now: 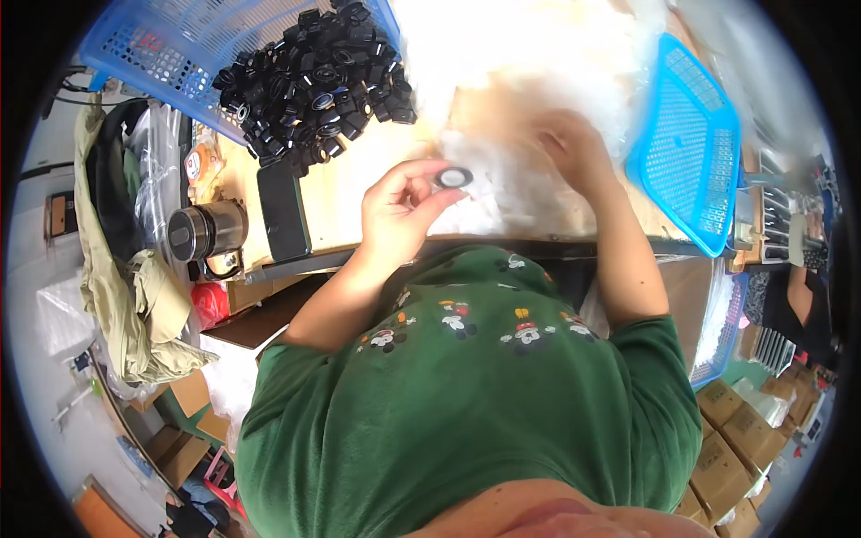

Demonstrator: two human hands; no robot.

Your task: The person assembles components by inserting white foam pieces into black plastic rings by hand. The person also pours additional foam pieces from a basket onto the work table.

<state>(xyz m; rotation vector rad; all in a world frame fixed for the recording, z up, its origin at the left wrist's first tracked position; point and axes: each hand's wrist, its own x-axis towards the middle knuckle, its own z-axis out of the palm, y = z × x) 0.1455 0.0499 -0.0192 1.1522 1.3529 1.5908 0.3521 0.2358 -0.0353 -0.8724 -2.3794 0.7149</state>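
My left hand pinches a small black ring-shaped part with a pale centre between thumb and fingers. My right hand is over the worktable, to the right of that part. Its fingers are bent, but blur and glare smear the tips, so whether they hold anything does not show. Thin, whitish plastic film lies under and between both hands. Beyond my left hand is a big heap of small black parts, some with shiny rings.
A blue perforated basket sits behind the heap; another blue basket stands at right. A dark phone and a lidded cup lie near the wooden table's left side. Cardboard boxes are stacked lower right. Part of another person's arm shows at far right.
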